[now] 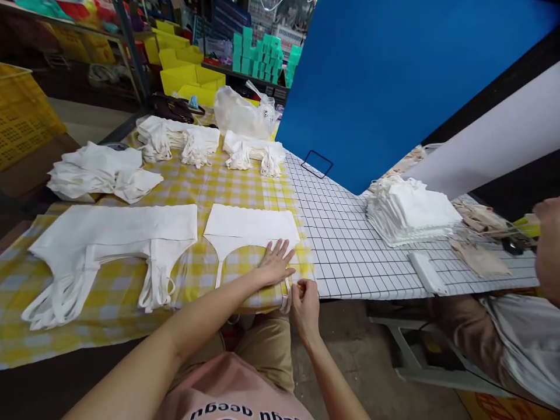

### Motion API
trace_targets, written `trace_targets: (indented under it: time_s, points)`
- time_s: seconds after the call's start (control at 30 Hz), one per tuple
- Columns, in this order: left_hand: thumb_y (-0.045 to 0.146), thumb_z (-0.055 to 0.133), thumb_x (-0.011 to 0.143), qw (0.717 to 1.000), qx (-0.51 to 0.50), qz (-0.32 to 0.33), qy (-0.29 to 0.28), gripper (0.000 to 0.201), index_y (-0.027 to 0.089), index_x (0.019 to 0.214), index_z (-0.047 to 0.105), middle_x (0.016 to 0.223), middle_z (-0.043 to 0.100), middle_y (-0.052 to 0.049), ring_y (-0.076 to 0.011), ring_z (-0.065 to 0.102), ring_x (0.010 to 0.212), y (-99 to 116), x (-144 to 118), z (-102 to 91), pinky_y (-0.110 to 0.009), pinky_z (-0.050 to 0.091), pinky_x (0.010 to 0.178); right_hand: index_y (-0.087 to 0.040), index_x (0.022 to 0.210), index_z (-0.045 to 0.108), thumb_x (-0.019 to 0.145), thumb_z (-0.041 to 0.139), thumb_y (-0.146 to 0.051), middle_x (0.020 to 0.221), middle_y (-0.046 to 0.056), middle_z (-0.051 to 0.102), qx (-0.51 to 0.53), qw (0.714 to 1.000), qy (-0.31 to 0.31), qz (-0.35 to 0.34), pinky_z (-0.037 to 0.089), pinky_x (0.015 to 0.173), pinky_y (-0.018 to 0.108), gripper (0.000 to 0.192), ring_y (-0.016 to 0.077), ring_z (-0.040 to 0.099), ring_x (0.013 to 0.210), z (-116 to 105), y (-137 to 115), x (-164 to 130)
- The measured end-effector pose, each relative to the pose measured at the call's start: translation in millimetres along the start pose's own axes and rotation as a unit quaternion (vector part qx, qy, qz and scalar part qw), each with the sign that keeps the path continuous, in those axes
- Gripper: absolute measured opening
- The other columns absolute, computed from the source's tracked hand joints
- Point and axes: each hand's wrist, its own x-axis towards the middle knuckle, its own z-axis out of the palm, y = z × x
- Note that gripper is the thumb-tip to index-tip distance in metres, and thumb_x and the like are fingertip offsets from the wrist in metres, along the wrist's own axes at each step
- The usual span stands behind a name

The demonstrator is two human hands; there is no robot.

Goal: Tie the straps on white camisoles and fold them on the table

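A white strappy bra top lies spread on the yellow checked cloth, its wide band toward the far side. My left hand rests flat, fingers spread, on the garment's right shoulder part. At the table's front edge, my right hand is closed in a pinch at the white strap hanging down there; the fingertips are partly hidden. To the left lies a stack of the same white bra tops, their straps bunched toward me.
Behind are folded white stacks, a loose white heap and a plastic bag. A blue panel stands over the grid-patterned cloth, near a white fabric pile and white box. A co-worker's hand is at right.
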Motion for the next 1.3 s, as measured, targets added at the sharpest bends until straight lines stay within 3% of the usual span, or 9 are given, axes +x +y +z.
trace_targets:
  time_s: [0.27,0.43,0.57,0.73,0.83,0.93,1.07,1.17,1.3]
  points:
    - [0.046,0.033,0.087,1.000,0.016,-0.012,0.009,0.060,0.020,0.141,0.023,0.150,0.007,-0.008,-0.0280,-0.002,0.137,-3.5,1.1,4.6,-0.051,-0.001,0.108,-0.020,0.081,0.050,0.079,0.049,-0.044,0.061,-0.003,0.041,0.099,0.986,-0.055,0.120,0.037,0.055,0.025,0.024,0.0137,0.040,0.056,15.7,25.0,-79.4]
    - [0.047,0.033,0.087,1.000,0.022,-0.006,0.020,0.060,0.022,0.141,0.023,0.149,0.009,-0.007,-0.0281,-0.001,0.137,-5.1,1.2,8.5,-0.051,0.000,0.108,-0.019,0.100,0.047,0.068,0.058,-0.044,0.096,0.009,0.051,0.146,0.971,0.064,0.176,0.043,0.074,0.031,0.043,0.0206,0.051,0.084,47.8,40.0,-72.2]
    - [0.047,0.032,0.087,0.999,0.026,-0.006,0.022,0.060,0.022,0.140,0.024,0.149,0.009,-0.007,-0.0285,-0.001,0.136,-6.8,1.6,10.2,-0.051,0.001,0.108,-0.018,0.083,0.056,0.070,0.056,-0.047,0.084,0.005,0.057,0.253,0.951,-0.080,0.160,0.043,0.074,0.030,0.032,0.0204,0.054,0.082,46.1,37.0,-57.7]
    - [0.047,0.031,0.087,1.000,0.027,-0.008,0.013,0.060,0.021,0.141,0.023,0.149,0.007,-0.008,-0.0288,-0.002,0.136,-5.2,1.3,8.1,-0.052,0.001,0.108,-0.017,0.064,0.051,0.078,0.049,-0.051,0.057,-0.002,0.047,0.228,0.951,-0.131,0.161,0.037,0.054,0.024,0.036,0.0128,0.045,0.056,10.7,33.9,-70.4]
    - [0.047,0.030,0.088,0.999,0.031,-0.010,0.002,0.060,0.019,0.141,0.023,0.149,0.006,-0.009,-0.0287,-0.002,0.136,-3.3,0.6,5.0,-0.051,0.001,0.108,-0.018,0.080,0.058,0.074,0.057,-0.048,0.060,-0.002,0.051,0.213,0.956,-0.126,0.157,0.035,0.050,0.023,0.031,0.0119,0.044,0.053,-25.3,35.6,-73.8]
    - [0.048,0.030,0.088,0.999,0.033,-0.011,-0.001,0.060,0.019,0.140,0.023,0.149,0.007,-0.009,-0.0290,-0.001,0.136,-2.2,0.3,3.5,-0.052,0.002,0.108,-0.020,0.101,0.058,0.071,0.061,-0.048,0.051,-0.005,0.046,0.264,0.934,-0.154,0.185,0.028,0.040,0.021,0.040,0.0097,0.038,0.042,-60.8,31.5,-67.9]
    - [0.047,0.032,0.087,0.999,0.033,-0.012,0.010,0.060,0.019,0.140,0.026,0.149,0.009,-0.010,-0.0296,0.001,0.136,-2.6,1.2,6.0,-0.052,0.004,0.108,-0.019,0.074,0.062,0.075,0.057,-0.046,0.042,-0.003,0.047,0.390,0.884,-0.188,0.175,0.034,0.042,0.024,0.028,0.0109,0.041,0.039,-92.0,9.8,-54.3]
    - [0.047,0.033,0.087,0.999,0.027,-0.008,0.026,0.059,0.021,0.140,0.026,0.149,0.011,-0.008,-0.0291,0.002,0.136,-3.3,2.3,10.3,-0.052,0.004,0.108,-0.021,0.074,0.065,0.071,0.061,-0.045,0.057,0.005,0.064,0.455,0.858,-0.174,0.162,0.045,0.055,0.033,0.025,0.0187,0.058,0.053,-103.0,-9.5,-41.1]
    - [0.048,0.033,0.086,0.999,0.025,-0.009,0.027,0.059,0.023,0.140,0.026,0.149,0.011,-0.007,-0.0290,0.001,0.136,-4.2,4.7,14.8,-0.054,0.003,0.108,-0.024,0.090,0.067,0.060,0.073,-0.036,0.091,0.010,0.070,0.435,0.875,-0.155,0.144,0.048,0.070,0.039,0.032,0.0242,0.063,0.075,-106.8,-24.5,-15.9]
